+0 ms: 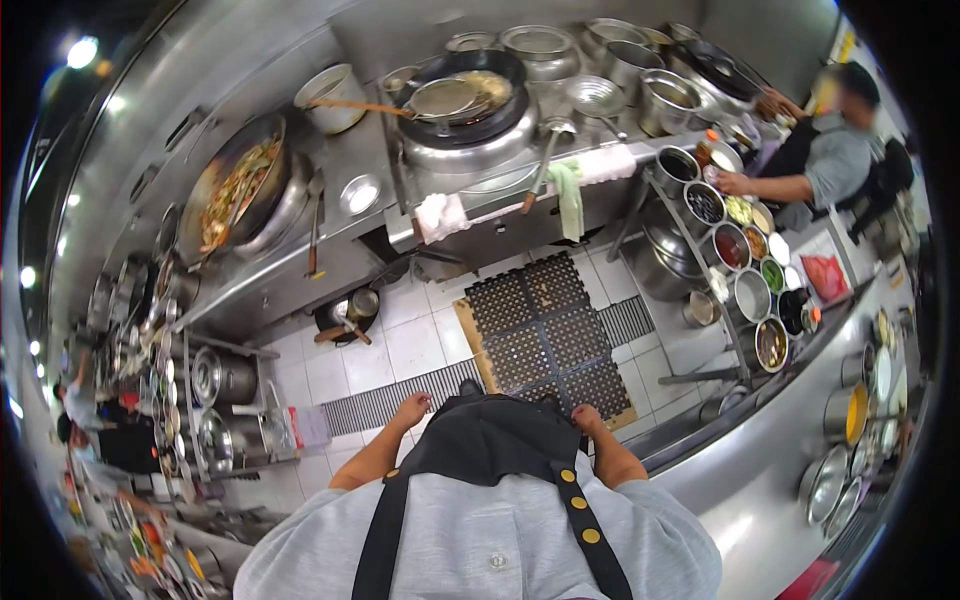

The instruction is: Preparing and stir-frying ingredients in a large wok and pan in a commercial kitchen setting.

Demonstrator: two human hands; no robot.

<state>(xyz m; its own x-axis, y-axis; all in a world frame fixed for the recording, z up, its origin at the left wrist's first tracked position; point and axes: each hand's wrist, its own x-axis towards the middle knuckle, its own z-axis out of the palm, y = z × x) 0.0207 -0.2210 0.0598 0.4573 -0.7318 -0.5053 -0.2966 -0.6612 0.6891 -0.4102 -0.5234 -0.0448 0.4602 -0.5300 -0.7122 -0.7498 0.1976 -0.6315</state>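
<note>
My left hand (413,410) hangs beside my black apron (487,439) over the floor, its fingers loosely curled with nothing visible in them. Near the apron's other side is my right hand (587,418); its fingers are bent and partly hidden, so its hold is unclear. Ahead, a black wok (514,71) on a steel burner holds bubbling liquid, with a wooden-handled strainer (442,97) across it. A second, tilted wok (196,184) at the left holds chopped vegetables and a ladle. A wooden-handled ladle (549,154) leans over the stove's front edge by a green cloth (568,199).
Black perforated mats (551,330) lie ahead of my feet, beside a floor grate (405,397). On the right, a rack carries several ingredient pots (752,295); a co-worker (832,157) reaches over it. A steel counter (720,480) curves behind on the right. Pans (346,315) sit under the stove.
</note>
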